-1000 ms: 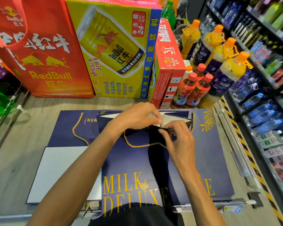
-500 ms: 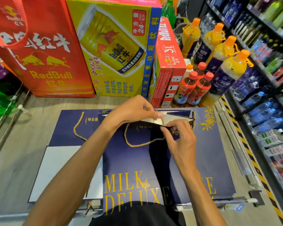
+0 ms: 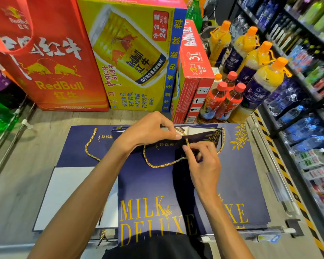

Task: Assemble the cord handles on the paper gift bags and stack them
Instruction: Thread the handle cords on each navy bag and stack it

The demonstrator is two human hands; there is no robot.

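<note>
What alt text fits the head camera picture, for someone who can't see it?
A person's left-hand grip pinches the top edge of a navy MILK DELUXE paper gift bag while the right-hand grip pinches its gold cord handle at that edge. The bag lies on other flat navy bags, with Red Bull cartons and orange-capped juice bottles behind.

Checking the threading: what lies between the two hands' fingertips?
In the head view, the folded top edge of the navy bag and the gold cord run between the left hand and the right hand.
</note>
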